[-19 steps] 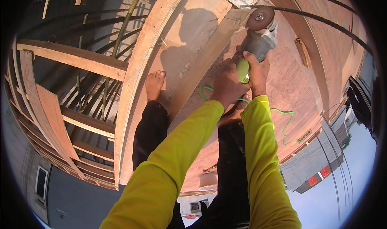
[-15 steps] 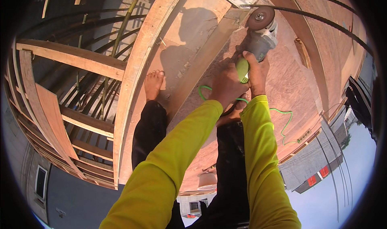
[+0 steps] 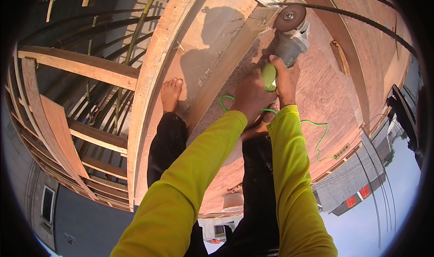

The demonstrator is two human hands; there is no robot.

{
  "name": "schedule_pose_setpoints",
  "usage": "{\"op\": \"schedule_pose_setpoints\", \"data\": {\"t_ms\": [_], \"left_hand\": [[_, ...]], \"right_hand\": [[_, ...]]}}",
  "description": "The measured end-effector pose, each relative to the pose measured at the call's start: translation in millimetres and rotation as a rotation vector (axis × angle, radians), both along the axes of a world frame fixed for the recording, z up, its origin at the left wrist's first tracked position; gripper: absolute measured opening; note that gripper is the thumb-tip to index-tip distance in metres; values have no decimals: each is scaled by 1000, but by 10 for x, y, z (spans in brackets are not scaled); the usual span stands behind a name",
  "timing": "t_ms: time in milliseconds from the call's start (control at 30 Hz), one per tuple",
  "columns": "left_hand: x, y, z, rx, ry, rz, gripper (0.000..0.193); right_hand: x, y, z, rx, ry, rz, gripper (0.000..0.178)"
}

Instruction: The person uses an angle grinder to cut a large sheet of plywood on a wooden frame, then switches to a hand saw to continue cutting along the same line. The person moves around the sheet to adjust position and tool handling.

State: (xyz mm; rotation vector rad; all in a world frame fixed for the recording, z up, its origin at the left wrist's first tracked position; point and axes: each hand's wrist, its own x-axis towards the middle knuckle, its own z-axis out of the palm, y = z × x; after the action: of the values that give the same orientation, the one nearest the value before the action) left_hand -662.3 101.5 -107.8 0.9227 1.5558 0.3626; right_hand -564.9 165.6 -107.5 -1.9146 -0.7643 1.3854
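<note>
Both my hands hold an angle grinder (image 3: 289, 46) with a grey head and a green rear body. My left hand (image 3: 251, 93) is closed around the green rear part, with its fingers partly hidden. Further forward, my right hand (image 3: 287, 78) wraps the body from the right, its thumb lying along the top. The brown disc (image 3: 290, 17) points away from me, close below a dark steel bar (image 3: 343, 15). Whether the disc touches the bar or is spinning, I cannot tell. A green power cord (image 3: 316, 123) trails from near my hands to a socket strip (image 3: 342, 152).
My bare feet stand on plywood, the left foot (image 3: 171, 94) beside a long timber batten (image 3: 226, 69). Left of a thick beam (image 3: 156, 62), an open timber frame (image 3: 81, 67) drops to bars and bamboo poles below. A raised board (image 3: 350, 58) runs along the right.
The grinder and both hands have shifted very slightly up and left in the view. The grip is unchanged.
</note>
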Motion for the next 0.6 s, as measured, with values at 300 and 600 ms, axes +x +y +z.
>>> {"op": "schedule_pose_setpoints", "data": {"t_ms": [300, 600], "left_hand": [[49, 26, -21, 66, 16, 46, 63], [35, 113, 100, 53, -24, 89, 63]], "right_hand": [[105, 51, -106, -29, -69, 32, 54], [142, 151, -97, -42, -36, 62, 45]]}}
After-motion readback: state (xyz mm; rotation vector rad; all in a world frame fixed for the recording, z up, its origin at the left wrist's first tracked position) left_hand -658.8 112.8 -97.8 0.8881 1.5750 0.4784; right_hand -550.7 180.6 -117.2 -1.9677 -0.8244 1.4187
